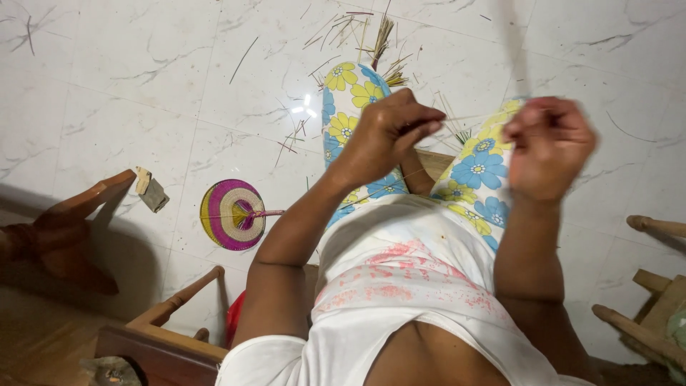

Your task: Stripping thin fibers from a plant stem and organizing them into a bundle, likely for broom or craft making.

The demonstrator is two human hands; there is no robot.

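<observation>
Apparently a thin pale straw strand (468, 116), stretched taut between both hands just above the knees. Left hand (389, 132) curled tight, fingertips pinched on the strand's near end, presumably to keep it from slipping. Right hand (549, 143) blurred, fingers bunched closed around the other end at about three o'clock from the left; exact grip hard to make out through the blur. Held high and clear of the lap, seemingly so the strand stays straight and visible.

Underneath, flowered trousers (480, 171) in blue, yellow and white, knees apart, and a white shirt (400, 286) with pink stains at six o'clock. Beyond the knees at twelve o'clock, loose straws and a small bundle (382, 39) scattered on the white marble-patterned floor (128, 107), within easy reach. Round woven fan (232, 214) in purple, pink and yellow lying flat at nine o'clock, handle pointing toward the legs. Wooden chair frame (168, 322) at seven o'clock; more wooden furniture (654, 314) at four o'clock.
</observation>
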